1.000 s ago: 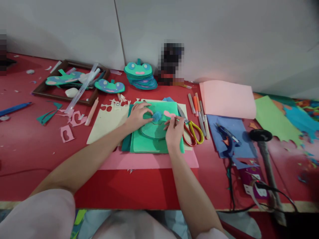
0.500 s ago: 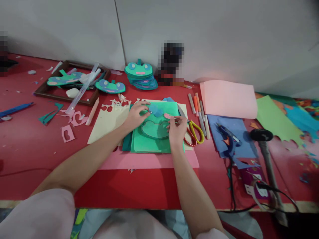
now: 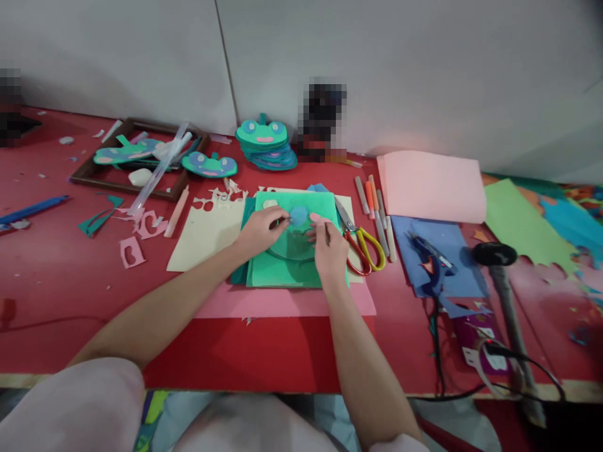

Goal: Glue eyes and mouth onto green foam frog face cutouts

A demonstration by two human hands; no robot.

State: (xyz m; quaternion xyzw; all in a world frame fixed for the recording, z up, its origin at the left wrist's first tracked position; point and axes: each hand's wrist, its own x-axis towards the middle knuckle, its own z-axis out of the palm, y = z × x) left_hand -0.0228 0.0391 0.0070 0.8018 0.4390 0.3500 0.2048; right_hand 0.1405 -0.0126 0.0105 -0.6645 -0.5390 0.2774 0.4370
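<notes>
Faces a plain grey wall (image 3: pixel 400 75), split left of centre by a thin dark seam (image 3: pixel 225 50) leaning slightly. Has a glossy red table (image 3: pixel 264 355) set close along its foot, spanning nearly the full width, with a pale near edge (image 3: pixel 19 381). Catches a faint pinkish glow low on the wall, right of centre.

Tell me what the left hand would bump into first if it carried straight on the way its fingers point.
The left hand would probably meet the blue piece first, unless it already pinches it. The pink piece in the right hand seems to come next, but depth is unclear.
</notes>
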